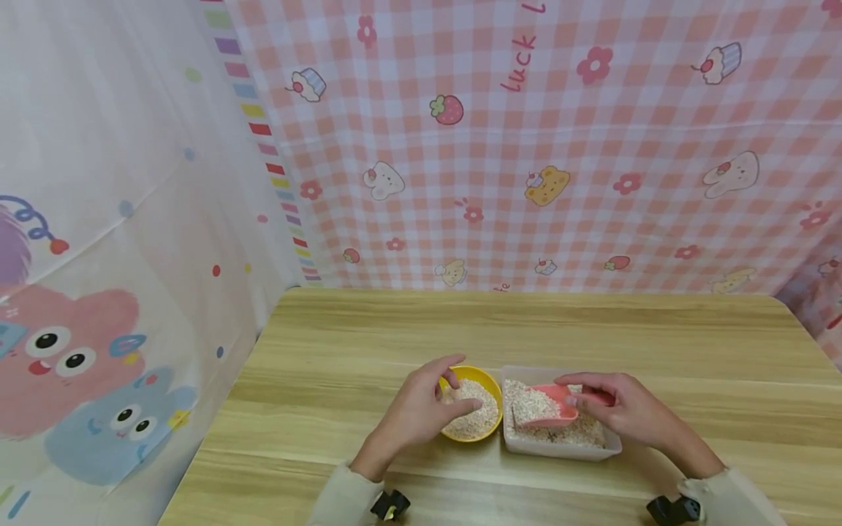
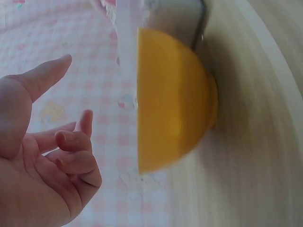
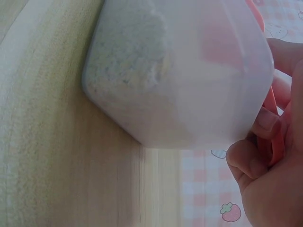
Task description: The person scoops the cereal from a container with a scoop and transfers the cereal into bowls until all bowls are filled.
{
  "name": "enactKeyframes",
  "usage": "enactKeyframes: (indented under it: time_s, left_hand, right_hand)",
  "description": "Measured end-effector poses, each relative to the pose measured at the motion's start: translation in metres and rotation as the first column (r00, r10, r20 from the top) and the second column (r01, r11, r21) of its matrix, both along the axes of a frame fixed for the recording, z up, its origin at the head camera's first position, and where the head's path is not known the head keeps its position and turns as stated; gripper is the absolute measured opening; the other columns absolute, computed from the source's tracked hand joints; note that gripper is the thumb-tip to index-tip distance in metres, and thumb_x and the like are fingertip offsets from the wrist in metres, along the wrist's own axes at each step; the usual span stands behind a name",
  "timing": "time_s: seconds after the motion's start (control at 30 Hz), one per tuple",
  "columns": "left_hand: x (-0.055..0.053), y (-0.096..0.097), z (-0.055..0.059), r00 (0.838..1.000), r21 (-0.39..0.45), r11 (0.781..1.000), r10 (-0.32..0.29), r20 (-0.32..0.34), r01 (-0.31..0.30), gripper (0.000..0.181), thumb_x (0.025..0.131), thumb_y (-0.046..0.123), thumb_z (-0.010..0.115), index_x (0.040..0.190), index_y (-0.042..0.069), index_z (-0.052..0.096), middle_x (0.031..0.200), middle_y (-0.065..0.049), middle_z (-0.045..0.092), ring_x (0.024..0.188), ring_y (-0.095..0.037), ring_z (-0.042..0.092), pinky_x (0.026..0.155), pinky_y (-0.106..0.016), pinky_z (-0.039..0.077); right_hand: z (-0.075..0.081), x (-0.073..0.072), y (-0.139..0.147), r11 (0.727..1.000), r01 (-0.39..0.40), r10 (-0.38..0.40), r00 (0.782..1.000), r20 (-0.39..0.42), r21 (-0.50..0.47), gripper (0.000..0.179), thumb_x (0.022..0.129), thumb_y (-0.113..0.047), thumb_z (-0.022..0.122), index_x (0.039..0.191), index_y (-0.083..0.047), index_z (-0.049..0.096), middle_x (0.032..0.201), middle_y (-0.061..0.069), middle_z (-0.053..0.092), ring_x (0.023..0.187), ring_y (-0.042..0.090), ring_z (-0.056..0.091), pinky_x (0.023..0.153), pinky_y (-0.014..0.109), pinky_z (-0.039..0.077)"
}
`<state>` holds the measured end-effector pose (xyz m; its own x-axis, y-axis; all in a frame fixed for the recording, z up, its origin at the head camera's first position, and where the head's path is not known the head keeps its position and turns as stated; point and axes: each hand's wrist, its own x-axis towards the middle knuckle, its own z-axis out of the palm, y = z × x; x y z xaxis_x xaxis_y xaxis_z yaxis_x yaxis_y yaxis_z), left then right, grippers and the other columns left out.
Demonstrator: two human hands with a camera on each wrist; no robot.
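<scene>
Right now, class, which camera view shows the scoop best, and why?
The head view: it shows the scoop from above, its flakes and the right hand holding it. The right wrist view shows the handle and a pink blur through the box. The left wrist view shows no clear part of it.

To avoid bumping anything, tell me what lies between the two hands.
The head view shows the yellow bowl, partly under the left hand, then the translucent tub and the pink scoop of pale flakes that the right hand holds.
</scene>
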<state>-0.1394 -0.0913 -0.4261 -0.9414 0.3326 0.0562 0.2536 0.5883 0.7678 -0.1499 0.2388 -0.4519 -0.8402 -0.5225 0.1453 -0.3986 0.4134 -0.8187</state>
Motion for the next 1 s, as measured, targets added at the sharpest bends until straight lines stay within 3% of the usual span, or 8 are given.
enactKeyframes:
  time_s: [0.57,0.8,1.0]
  left_hand:
    - [-0.008,-0.038,-0.02,0.998,0.058,0.996,0.06,0.007,-0.061,0.067,0.085,0.036,0.079,0.141,0.01,0.052,0.107,-0.007,0.06,0.066,-0.009,0.043,0.054,-0.02,0.037]
    - [-0.013,-0.046,-0.027,0.994,0.052,0.995,0.082,0.072,-0.086,0.074,0.085,0.039,0.078,0.145,0.01,0.047,0.117,-0.013,0.057,0.072,-0.015,0.045,0.059,-0.022,0.038]
    - [-0.015,-0.05,-0.034,0.985,0.053,0.997,0.045,0.166,-0.054,0.087,0.082,0.042,0.08,0.152,0.013,0.037,0.129,-0.013,0.054,0.074,-0.016,0.047,0.058,-0.022,0.039]
  right_hand:
    - [-0.001,0.0,0.001,1.0,0.012,-0.012,1.0,-0.005,0.001,0.027,0.097,-0.015,0.065,0.122,-0.007,0.068,0.06,-0.018,0.03,0.05,-0.005,0.026,0.041,0.02,0.032]
    - [0.0,0.0,0.0,1.0,0.011,-0.011,1.0,0.015,-0.003,0.027,0.097,-0.016,0.064,0.123,-0.007,0.068,0.06,-0.017,0.032,0.05,-0.005,0.027,0.041,0.021,0.033]
    - [-0.001,0.0,0.0,1.0,0.01,-0.01,1.0,0.004,-0.002,0.027,0.097,-0.015,0.064,0.122,-0.008,0.068,0.06,-0.017,0.033,0.05,-0.005,0.027,0.042,0.02,0.033]
